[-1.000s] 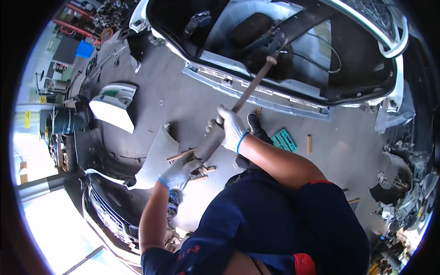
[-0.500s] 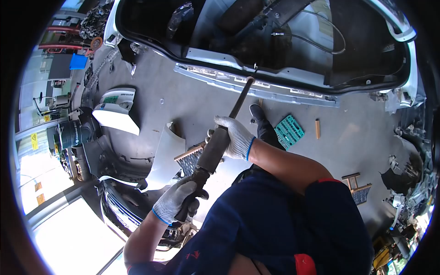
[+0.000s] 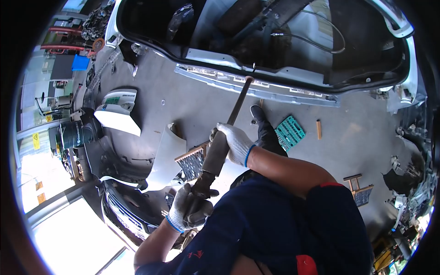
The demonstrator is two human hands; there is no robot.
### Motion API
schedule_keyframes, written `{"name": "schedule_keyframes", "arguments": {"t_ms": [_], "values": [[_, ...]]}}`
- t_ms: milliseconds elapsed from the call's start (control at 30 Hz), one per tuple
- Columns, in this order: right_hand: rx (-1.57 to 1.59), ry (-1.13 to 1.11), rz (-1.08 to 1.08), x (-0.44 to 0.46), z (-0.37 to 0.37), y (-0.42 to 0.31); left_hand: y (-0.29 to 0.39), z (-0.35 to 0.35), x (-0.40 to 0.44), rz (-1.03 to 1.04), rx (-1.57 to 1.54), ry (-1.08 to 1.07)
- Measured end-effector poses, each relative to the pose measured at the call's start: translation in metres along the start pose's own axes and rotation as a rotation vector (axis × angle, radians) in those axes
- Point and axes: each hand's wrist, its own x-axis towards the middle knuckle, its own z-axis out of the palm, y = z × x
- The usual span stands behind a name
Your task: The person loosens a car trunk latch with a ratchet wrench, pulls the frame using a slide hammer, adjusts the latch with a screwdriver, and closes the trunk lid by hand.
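Observation:
A long slide hammer [image 3: 241,103] runs from the rear edge of an open car body [image 3: 238,65] back toward my body. Its tip meets the body near a small hook on the rear panel; the exact attachment is too small to make out. My right hand [image 3: 233,143], in a white glove with a blue cuff, is wrapped round the front of the thick sliding weight [image 3: 215,156]. Lower left, my left hand [image 3: 189,208], gloved alike, is closed round the dark rear handle [image 3: 203,183]. Part of that handle is hidden by its fingers.
A green tool case [image 3: 289,133] lies open on the floor near my shoe [image 3: 257,112]. Small wooden-framed stools [image 3: 191,162] stand nearby. To the left are a white panel [image 3: 118,112], a fender [image 3: 166,158] and a bumper with a grille [image 3: 121,206]. Scrap parts line the right side.
The rear end of the slide hammer has swung slightly to the right, with my left hand moving along. My right hand stays on the weight and has shifted a little down and right.

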Motion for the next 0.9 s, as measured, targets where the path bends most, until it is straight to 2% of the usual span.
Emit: {"name": "schedule_keyframes", "arguments": {"t_ms": [133,267,400,533,667,767,800,900], "values": [[-0.036,0.015,-0.042,-0.003,0.003,0.006,-0.002,0.024,-0.014,0.084,0.289,0.172],[-0.017,0.012,-0.055,-0.002,0.0,0.01,-0.015,0.063,-0.02,0.229,0.819,0.536],[-0.008,0.002,-0.105,0.005,-0.01,0.021,-0.031,0.057,-0.005,0.165,1.415,0.776],[0.023,-0.036,-0.103,0.0,-0.004,0.018,-0.03,0.086,-0.014,0.17,1.418,0.707],[0.109,-0.072,-0.055,-0.006,0.013,0.004,-0.019,0.094,-0.015,0.186,1.478,0.76],[0.177,-0.128,0.129,-0.016,0.016,-0.011,-0.014,0.109,-0.011,0.034,1.596,0.882],[0.205,-0.18,0.203,-0.019,0.015,-0.018,-0.014,0.075,-0.013,0.108,1.47,0.82],[0.179,-0.208,0.31,-0.019,0.014,-0.036,-0.014,0.104,-0.009,0.133,1.633,0.877]]}}
